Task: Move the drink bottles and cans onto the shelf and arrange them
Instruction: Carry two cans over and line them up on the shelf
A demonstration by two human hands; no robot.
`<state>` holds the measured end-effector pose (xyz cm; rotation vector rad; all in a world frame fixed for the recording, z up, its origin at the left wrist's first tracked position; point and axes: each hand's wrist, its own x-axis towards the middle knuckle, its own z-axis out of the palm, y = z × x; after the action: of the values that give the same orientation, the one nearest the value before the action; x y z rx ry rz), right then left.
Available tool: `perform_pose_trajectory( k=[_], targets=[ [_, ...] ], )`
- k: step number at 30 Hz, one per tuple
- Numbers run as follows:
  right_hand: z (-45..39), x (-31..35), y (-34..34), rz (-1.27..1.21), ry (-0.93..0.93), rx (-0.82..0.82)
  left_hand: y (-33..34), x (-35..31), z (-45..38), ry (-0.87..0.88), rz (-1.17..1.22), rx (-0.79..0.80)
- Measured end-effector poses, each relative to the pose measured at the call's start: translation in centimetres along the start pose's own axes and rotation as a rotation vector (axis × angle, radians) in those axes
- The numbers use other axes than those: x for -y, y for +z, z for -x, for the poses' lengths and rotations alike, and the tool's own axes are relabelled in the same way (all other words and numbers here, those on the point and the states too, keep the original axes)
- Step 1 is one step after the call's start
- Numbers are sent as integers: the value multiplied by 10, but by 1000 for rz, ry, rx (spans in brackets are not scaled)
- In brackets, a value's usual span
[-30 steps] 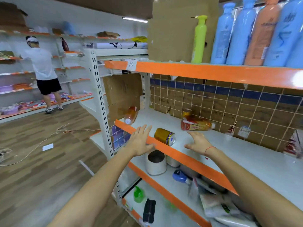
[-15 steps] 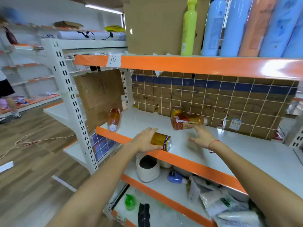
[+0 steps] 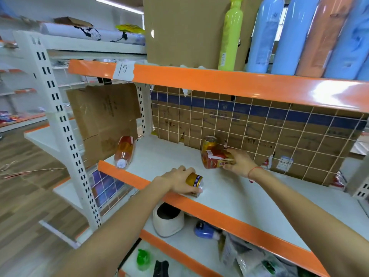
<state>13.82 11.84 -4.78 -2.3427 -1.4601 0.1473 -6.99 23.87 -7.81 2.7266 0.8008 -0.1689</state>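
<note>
On the white shelf (image 3: 249, 198) with an orange front edge, a gold can (image 3: 195, 180) lies on its side near the front. My left hand (image 3: 177, 181) is closed over it. Farther back, my right hand (image 3: 238, 161) grips a red-labelled drink bottle (image 3: 214, 160) that lies on its side. Just behind that bottle a second gold can (image 3: 209, 141) stands upright against the wire grid. Another orange drink bottle (image 3: 124, 151) lies at the shelf's left end, cap toward me.
The shelf above carries a cardboard box (image 3: 185, 29), a green bottle (image 3: 230, 35) and tall blue and orange bottles (image 3: 287, 35). Below are a white container (image 3: 168, 220), a blue item (image 3: 205, 230) and plastic bags (image 3: 249, 258). A white upright post (image 3: 60, 124) stands left.
Both hands have reached forward and closed: the left one onto the lying gold can, the right one onto the red-labelled bottle. My view has moved closer to the shelf and turned right.
</note>
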Motion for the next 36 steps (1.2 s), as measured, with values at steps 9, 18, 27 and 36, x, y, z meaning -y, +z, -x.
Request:
perform_pose_trajectory(
  k=[9, 18, 27, 36],
  targets=[
    [-41, 23, 26, -22, -4, -62, -4, 35, -29, 96, 91, -128],
    [-97, 33, 61, 92, 130, -97, -22, 112, -46, 62, 458, 39],
    [-133, 38, 76, 13, 259, -144, -18, 122, -68, -80, 895, -102],
    [-148, 36, 71, -44, 360, -145, -29, 121, -73, -315, 651, -14]
  ],
)
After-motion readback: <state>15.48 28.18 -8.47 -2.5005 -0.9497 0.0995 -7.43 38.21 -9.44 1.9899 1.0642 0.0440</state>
